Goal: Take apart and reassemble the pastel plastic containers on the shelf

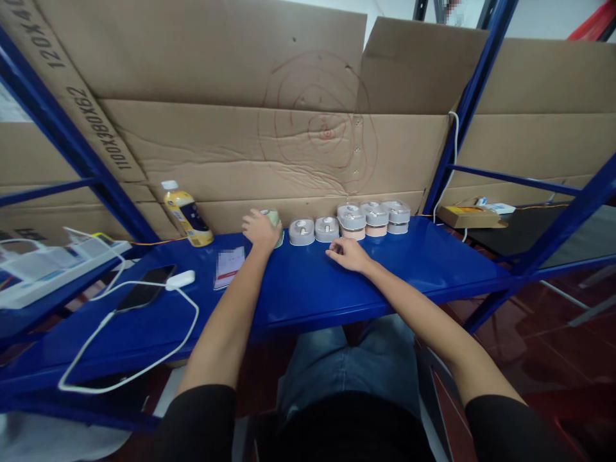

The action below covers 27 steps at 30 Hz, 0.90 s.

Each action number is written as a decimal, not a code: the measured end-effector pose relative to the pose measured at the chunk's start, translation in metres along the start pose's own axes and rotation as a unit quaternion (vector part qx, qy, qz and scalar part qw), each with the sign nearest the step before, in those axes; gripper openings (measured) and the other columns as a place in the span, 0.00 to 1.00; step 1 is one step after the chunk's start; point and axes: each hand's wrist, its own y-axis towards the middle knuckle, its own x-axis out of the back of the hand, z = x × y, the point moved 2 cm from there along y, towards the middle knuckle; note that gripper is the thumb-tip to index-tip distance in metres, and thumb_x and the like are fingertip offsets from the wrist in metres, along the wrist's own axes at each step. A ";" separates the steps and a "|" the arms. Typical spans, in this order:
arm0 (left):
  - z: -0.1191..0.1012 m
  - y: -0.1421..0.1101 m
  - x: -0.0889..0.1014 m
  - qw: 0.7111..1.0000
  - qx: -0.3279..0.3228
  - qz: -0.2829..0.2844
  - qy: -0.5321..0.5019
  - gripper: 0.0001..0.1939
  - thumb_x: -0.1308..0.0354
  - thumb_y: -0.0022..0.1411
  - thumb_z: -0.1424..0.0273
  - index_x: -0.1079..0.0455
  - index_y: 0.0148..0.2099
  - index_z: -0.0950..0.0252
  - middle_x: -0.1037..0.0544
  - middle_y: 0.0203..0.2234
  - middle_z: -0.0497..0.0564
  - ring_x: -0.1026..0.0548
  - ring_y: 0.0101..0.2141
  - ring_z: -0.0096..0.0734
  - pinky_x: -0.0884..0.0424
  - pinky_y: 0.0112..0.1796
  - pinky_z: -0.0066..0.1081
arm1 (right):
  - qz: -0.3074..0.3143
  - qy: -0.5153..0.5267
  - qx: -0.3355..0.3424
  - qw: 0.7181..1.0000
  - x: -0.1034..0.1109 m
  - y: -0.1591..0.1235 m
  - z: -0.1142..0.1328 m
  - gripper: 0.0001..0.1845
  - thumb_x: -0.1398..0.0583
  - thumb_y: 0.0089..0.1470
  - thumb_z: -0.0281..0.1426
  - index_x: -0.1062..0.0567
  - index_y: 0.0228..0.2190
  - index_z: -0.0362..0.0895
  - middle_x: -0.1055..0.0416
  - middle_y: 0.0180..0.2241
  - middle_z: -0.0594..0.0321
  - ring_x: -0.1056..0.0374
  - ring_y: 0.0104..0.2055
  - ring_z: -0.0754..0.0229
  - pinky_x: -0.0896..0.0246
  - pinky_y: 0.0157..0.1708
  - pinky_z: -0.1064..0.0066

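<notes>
My left hand point(260, 230) is closed over a pale green box point(272, 217) with a clear lid, at the left end of a row of similar small boxes. The hand covers most of that box. To its right stand two single grey boxes, a nearer one point(301, 232) and another point(327, 230). Beyond them are three stacks: a grey-over-pink stack point(352, 221), a second one point(376, 219) and an all-grey stack point(397, 217). My right hand point(350, 255) rests on the blue table just in front of the stacks, fingers loosely curled, with nothing visible in them.
On the blue table point(298, 292) stand a yellow drink bottle point(188, 215), a paper with a red pen point(228, 269), and a phone point(147, 289) with a white cable. A power strip point(62, 269) lies far left. Cardboard point(231, 141) walls the back, between blue posts.
</notes>
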 end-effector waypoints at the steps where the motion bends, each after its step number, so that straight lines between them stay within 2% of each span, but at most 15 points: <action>1: 0.002 0.000 0.001 1.000 -0.007 -0.004 -0.005 0.50 0.30 0.55 0.55 0.47 0.69 0.75 0.34 0.59 0.77 0.29 0.57 0.67 0.28 0.51 0.53 | 0.000 0.001 -0.001 1.000 0.000 0.000 0.000 0.08 0.35 0.60 0.35 0.22 0.32 0.42 0.23 0.31 0.62 0.31 0.31 0.62 0.38 0.34 0.70; 4: 0.004 -0.003 0.012 0.999 -0.033 -0.012 -0.015 0.45 0.31 0.55 0.58 0.44 0.66 0.76 0.32 0.57 0.76 0.30 0.56 0.65 0.29 0.52 0.51 | -0.001 0.004 -0.005 1.000 0.001 0.000 0.000 0.08 0.35 0.60 0.34 0.22 0.33 0.42 0.23 0.31 0.62 0.31 0.31 0.62 0.37 0.34 0.70; 7: 0.002 -0.012 0.032 0.995 -0.086 -0.027 -0.039 0.43 0.34 0.59 0.58 0.46 0.67 0.76 0.34 0.58 0.75 0.32 0.57 0.67 0.31 0.55 0.55 | -0.010 0.005 -0.008 1.000 0.003 0.001 -0.001 0.08 0.35 0.60 0.34 0.22 0.33 0.42 0.23 0.31 0.62 0.31 0.31 0.61 0.36 0.34 0.69; 9: -0.003 -0.025 0.045 0.980 -0.180 -0.034 -0.082 0.44 0.36 0.61 0.58 0.49 0.69 0.75 0.37 0.62 0.75 0.36 0.61 0.67 0.35 0.59 0.57 | -0.037 0.007 -0.006 0.999 0.008 0.002 -0.002 0.08 0.36 0.60 0.35 0.22 0.33 0.43 0.22 0.31 0.61 0.30 0.31 0.60 0.35 0.36 0.68; 11: -0.009 -0.045 0.053 0.939 -0.315 -0.023 -0.135 0.44 0.37 0.62 0.57 0.50 0.70 0.73 0.40 0.65 0.73 0.40 0.65 0.65 0.40 0.63 0.56 | -0.093 0.022 -0.008 0.995 0.017 0.002 -0.004 0.11 0.36 0.60 0.38 0.22 0.37 0.43 0.22 0.34 0.58 0.28 0.33 0.58 0.32 0.37 0.66; 12: -0.012 -0.057 0.055 0.913 -0.377 -0.009 -0.156 0.45 0.37 0.62 0.56 0.51 0.71 0.72 0.41 0.66 0.71 0.41 0.66 0.64 0.42 0.65 0.55 | -0.122 0.036 -0.007 0.992 0.022 0.001 -0.005 0.15 0.35 0.59 0.41 0.23 0.41 0.43 0.22 0.37 0.57 0.27 0.36 0.56 0.31 0.39 0.65; 14: -0.016 -0.082 0.052 0.865 -0.466 0.019 -0.185 0.46 0.37 0.63 0.56 0.54 0.73 0.71 0.41 0.68 0.71 0.43 0.68 0.61 0.44 0.67 0.54 | -0.149 0.064 0.017 0.987 0.033 -0.001 -0.008 0.31 0.31 0.53 0.47 0.26 0.51 0.42 0.24 0.48 0.51 0.26 0.44 0.51 0.29 0.44 0.61; 15: -0.017 -0.092 0.049 0.847 -0.496 0.032 -0.192 0.47 0.37 0.63 0.57 0.55 0.73 0.71 0.42 0.68 0.71 0.44 0.69 0.60 0.45 0.68 0.54 | -0.138 0.070 0.044 0.987 0.037 -0.002 -0.008 0.41 0.28 0.47 0.50 0.30 0.57 0.42 0.27 0.55 0.47 0.27 0.51 0.47 0.29 0.49 0.58; 17: -0.019 -0.109 0.040 0.809 -0.547 0.071 -0.202 0.49 0.36 0.63 0.58 0.57 0.74 0.71 0.43 0.69 0.71 0.45 0.70 0.61 0.45 0.68 0.55 | -0.079 0.056 0.107 0.990 0.040 -0.005 -0.007 0.60 0.23 0.37 0.51 0.38 0.65 0.43 0.39 0.66 0.43 0.37 0.65 0.41 0.35 0.60 0.52; 19: -0.019 -0.118 0.032 0.780 -0.577 0.115 -0.212 0.50 0.35 0.63 0.57 0.59 0.76 0.67 0.44 0.70 0.70 0.45 0.70 0.61 0.44 0.67 0.57 | -0.006 0.023 0.149 0.988 0.039 -0.008 -0.004 0.68 0.22 0.34 0.50 0.44 0.69 0.45 0.47 0.71 0.44 0.47 0.72 0.39 0.45 0.68 0.48; 21: -0.018 -0.120 0.026 0.768 -0.582 0.146 -0.225 0.52 0.34 0.62 0.57 0.60 0.76 0.64 0.44 0.71 0.68 0.44 0.70 0.61 0.43 0.67 0.58 | 0.040 -0.008 0.160 0.986 0.035 -0.010 -0.001 0.66 0.22 0.37 0.48 0.45 0.70 0.47 0.44 0.70 0.45 0.46 0.72 0.38 0.47 0.69 0.47; 24: -0.016 -0.117 0.023 0.770 -0.565 0.168 -0.244 0.55 0.31 0.59 0.57 0.60 0.76 0.64 0.44 0.70 0.69 0.45 0.70 0.60 0.42 0.67 0.58 | 0.045 -0.051 0.152 0.986 0.029 -0.011 0.006 0.62 0.23 0.38 0.45 0.41 0.69 0.46 0.37 0.65 0.44 0.39 0.66 0.36 0.42 0.65 0.46; 27: -0.015 -0.114 0.020 0.779 -0.542 0.186 -0.254 0.56 0.30 0.57 0.58 0.59 0.76 0.64 0.44 0.70 0.68 0.44 0.70 0.60 0.42 0.67 0.58 | 0.028 -0.086 0.144 0.985 0.027 -0.011 0.012 0.60 0.23 0.37 0.44 0.39 0.67 0.45 0.35 0.63 0.44 0.37 0.64 0.33 0.40 0.63 0.44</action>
